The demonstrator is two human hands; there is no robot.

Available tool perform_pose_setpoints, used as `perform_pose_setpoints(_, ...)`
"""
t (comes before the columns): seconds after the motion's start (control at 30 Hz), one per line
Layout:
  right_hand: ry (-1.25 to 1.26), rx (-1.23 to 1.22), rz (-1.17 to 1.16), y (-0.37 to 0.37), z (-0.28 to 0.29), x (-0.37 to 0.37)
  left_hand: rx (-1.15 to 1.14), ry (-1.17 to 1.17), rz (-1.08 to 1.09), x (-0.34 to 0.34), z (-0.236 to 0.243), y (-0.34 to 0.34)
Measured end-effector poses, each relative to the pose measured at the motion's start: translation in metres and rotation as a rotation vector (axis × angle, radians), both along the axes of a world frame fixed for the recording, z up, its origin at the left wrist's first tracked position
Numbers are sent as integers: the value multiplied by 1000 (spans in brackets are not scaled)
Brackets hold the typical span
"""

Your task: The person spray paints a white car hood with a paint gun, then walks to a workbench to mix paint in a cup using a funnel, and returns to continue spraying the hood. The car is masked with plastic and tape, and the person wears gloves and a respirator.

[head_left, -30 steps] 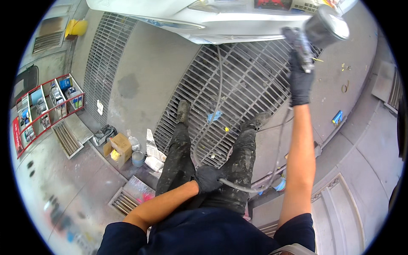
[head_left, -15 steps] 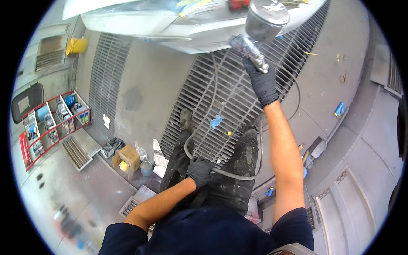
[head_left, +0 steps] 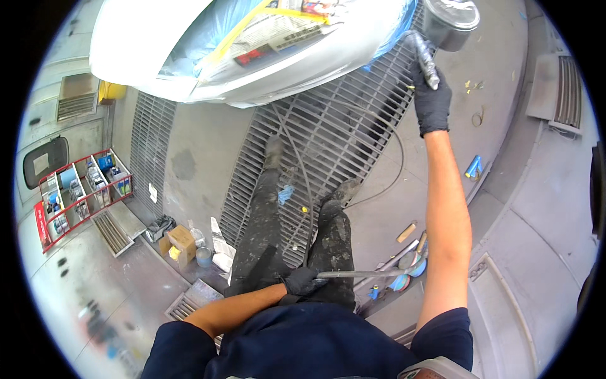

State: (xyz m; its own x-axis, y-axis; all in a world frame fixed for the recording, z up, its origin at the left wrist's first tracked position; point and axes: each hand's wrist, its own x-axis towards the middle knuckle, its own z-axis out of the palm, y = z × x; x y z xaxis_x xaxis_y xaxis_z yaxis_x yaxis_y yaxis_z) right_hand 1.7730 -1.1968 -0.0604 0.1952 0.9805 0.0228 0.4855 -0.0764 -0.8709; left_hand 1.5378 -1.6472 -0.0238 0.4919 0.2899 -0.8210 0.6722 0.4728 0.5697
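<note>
My right hand point(head_left: 433, 101), in a black glove, is closed around the handle of a silver spray gun point(head_left: 427, 62). A metal paint cup point(head_left: 449, 30) sits at the gun's far end. This arm reaches out to the upper right, close to the right end of a white car body part point(head_left: 252, 88) covered partly with newspaper, blue film and yellow tape. Near my waist, my black-gloved left hand point(head_left: 302, 281) grips a grey air hose point(head_left: 360, 274). From there one stretch of hose runs right, towards my right forearm, and another leads forward over the floor grating.
Metal grating point(head_left: 252, 183) lies under my feet, with a crumpled blue scrap point(head_left: 286, 193) on it. To the left are a red-railed rack point(head_left: 85, 196) of cans and a cardboard box point(head_left: 182, 243). Brushes and blue-rimmed round items point(head_left: 404, 278) lie by the right wall.
The spray gun and my right hand have swung to the right and slightly up. The hose at my left hand went from a drooping loop to nearly straight. More of the car part shows.
</note>
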Motion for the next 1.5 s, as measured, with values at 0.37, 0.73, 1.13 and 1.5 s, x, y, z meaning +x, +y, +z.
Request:
perform_pose_setpoints(0.37, 311, -266, 348, 59, 1, 32, 237, -299, 104, 141, 12, 174)
perform_pose_setpoints(0.73, 251, -314, 37, 220, -105, 153, 488, 22, 160, 213, -27, 315)
perform_pose_setpoints(1.13, 488, -472, 636, 139, -59, 147, 220, 396, 218, 318, -18, 301)
perform_pose_setpoints(1.5, 392, -279, 172, 184, -154, 204, 377, 373, 216, 333, -125, 155)
